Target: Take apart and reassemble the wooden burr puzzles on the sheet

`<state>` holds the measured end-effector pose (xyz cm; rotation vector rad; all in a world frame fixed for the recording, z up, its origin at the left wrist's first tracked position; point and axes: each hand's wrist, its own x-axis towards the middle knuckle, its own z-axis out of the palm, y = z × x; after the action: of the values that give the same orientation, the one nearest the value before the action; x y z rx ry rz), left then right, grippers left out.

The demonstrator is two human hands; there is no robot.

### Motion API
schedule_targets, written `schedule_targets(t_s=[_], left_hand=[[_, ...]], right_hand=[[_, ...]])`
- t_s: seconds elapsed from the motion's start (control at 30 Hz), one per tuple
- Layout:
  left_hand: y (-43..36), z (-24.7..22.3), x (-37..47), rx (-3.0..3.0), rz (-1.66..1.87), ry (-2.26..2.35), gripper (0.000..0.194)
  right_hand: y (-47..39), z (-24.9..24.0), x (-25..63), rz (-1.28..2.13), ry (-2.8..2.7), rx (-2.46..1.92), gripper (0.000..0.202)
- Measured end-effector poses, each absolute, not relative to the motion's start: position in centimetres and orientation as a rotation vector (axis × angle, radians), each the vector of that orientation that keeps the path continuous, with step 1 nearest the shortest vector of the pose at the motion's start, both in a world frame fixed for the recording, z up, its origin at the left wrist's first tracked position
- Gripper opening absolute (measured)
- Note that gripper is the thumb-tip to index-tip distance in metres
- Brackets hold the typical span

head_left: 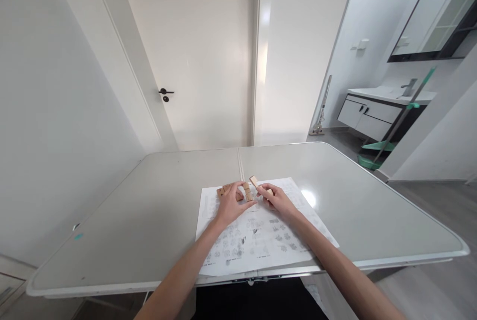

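Near the middle of the table, a printed white sheet [261, 235] lies under both hands. My left hand [230, 205] is curved round a short column of small wooden blocks [248, 192], its thumb and fingertips at the two ends. More brown wooden pieces [220, 192] sit behind and beside its fingers. To the right, my right hand [274, 198] pinches a small light wooden piece [254, 181], tilted up and to the left. Another pale piece [270, 192] shows partly at the right fingers, mostly hidden by them.
The grey folding table [149, 220] has a centre seam and a pale metal rim. Beyond it stand a white door [201, 61] with a black handle, a washbasin cabinet [372, 111] and a green broom with a dustpan [378, 146].
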<state>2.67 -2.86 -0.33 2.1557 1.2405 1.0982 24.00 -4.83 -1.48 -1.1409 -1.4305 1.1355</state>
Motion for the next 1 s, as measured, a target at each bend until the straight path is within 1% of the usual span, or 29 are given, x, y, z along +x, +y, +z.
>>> schedule_targets(t_s=[0.17, 0.3, 0.37, 0.43, 0.5, 0.57, 0.83, 0.93, 1.0], left_hand=[[-2.6, -0.5, 2.6, 2.152, 1.143, 1.285, 0.064], [-2.7, -0.6, 2.5, 2.172, 1.131, 1.278, 0.065], [-2.7, -0.5, 2.5, 2.179, 1.128, 1.275, 0.064], [-2.8, -0.5, 2.5, 2.183, 1.126, 1.269, 0.063], [-2.8, -0.4, 2.5, 2.183, 1.124, 1.262, 0.062], [-2.8, -0.3, 2.6, 2.182, 1.122, 1.256, 0.063], [-3.1, -0.3, 2.7, 2.18, 1.064, 1.208, 0.066], [-3.2, -0.3, 2.7, 2.187, 1.034, 1.178, 0.066], [-3.2, -0.2, 2.7, 2.192, 1.021, 1.162, 0.065]], right_hand=[[-4.4, -2.9, 23.7, 0.792, -1.46, -1.283, 0.035], [-4.5, -3.4, 23.5, 0.703, -1.511, -1.336, 0.028], [-4.5, -3.4, 23.5, 0.692, -1.491, -1.355, 0.029], [-4.5, -3.5, 23.7, 0.697, -1.431, -1.367, 0.035], [-4.3, -3.5, 23.9, 0.724, -1.345, -1.362, 0.041], [-4.1, -3.4, 24.1, 0.793, -1.261, -1.326, 0.042], [-4.0, -1.7, 24.7, 1.246, -1.076, -0.953, 0.047], [-4.4, -1.1, 24.8, 1.352, -1.023, -0.869, 0.047], [-4.5, -0.9, 25.0, 1.42, -1.001, -0.841, 0.043]])
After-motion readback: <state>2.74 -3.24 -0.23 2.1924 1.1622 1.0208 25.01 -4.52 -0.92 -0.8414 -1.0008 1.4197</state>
